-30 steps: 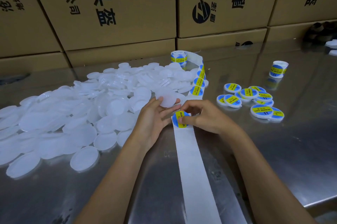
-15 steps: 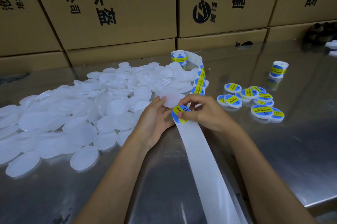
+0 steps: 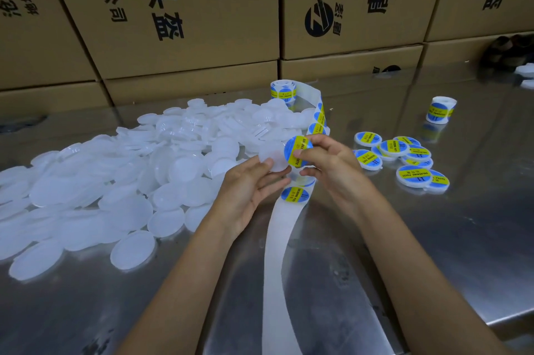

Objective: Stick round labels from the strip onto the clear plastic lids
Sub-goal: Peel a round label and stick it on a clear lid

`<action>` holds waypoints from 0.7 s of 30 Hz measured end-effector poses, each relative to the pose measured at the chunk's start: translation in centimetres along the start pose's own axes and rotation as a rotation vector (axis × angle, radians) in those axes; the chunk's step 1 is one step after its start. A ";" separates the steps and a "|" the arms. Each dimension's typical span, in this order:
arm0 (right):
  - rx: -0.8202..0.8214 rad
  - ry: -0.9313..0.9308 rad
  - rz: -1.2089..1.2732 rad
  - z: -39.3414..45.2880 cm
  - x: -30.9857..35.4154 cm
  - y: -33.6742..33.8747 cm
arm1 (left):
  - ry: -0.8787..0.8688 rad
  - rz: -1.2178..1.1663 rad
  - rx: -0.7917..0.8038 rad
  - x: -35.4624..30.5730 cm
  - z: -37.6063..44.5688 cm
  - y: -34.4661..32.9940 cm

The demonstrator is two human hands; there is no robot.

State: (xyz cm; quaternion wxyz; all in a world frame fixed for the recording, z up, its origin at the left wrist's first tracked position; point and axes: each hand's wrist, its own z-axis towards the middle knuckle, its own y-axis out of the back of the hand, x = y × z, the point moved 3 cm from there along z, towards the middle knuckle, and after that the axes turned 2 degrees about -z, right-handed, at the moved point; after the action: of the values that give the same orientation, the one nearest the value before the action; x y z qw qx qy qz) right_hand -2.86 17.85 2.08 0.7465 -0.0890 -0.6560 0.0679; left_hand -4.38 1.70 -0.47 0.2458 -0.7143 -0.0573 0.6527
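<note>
Peeled label (image 3: pixel 297 151) now lifted beside lid (image 3: pixel 273 158) by hands.

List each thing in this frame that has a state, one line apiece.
left hand: holds a bare clear lid
right hand: pinches a peeled round label, not yet on the lid
label strip: partly unrolled, emptied backing trailing toward the viewer
pile of lids: unlabelled
labelled lids: done, grouped at right
spare roll: upright, wound
</note>
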 end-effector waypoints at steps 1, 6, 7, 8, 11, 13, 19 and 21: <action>-0.013 0.005 -0.027 0.0 -0.1 -0.1 | -0.018 0.023 0.009 0.0 0.0 -0.1; -0.082 0.019 -0.193 0.1 -0.4 -0.6 | -0.026 0.023 0.032 -0.1 -0.1 -0.4; -0.092 0.020 -0.208 0.1 -0.4 -0.6 | -0.018 0.002 0.028 -0.1 -0.1 -0.5; -0.103 0.021 -0.215 0.1 -0.4 -0.6 | -0.011 -0.013 0.020 -0.1 -0.1 -0.6; -0.122 0.023 -0.207 -0.1 -0.2 -0.6 | -0.017 0.005 0.007 -0.1 -0.1 -0.8; -0.121 0.025 -0.210 -0.1 -0.2 -0.6 | -0.034 0.059 0.009 0.0 -0.3 -0.8; -0.078 0.058 -0.219 -0.2 -0.2 -1.2 | -0.058 0.106 0.017 -0.1 -0.6 -1.0; -0.076 0.069 -0.211 -0.3 -0.2 -1.2 | -0.053 0.104 0.018 -0.1 -0.6 -1.1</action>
State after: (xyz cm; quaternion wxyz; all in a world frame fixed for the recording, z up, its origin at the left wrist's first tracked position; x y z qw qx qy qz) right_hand -2.64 16.59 2.15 0.7676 -0.0500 -0.6378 -0.0388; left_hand -3.55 2.44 0.10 0.2164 -0.6964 -0.0207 0.6839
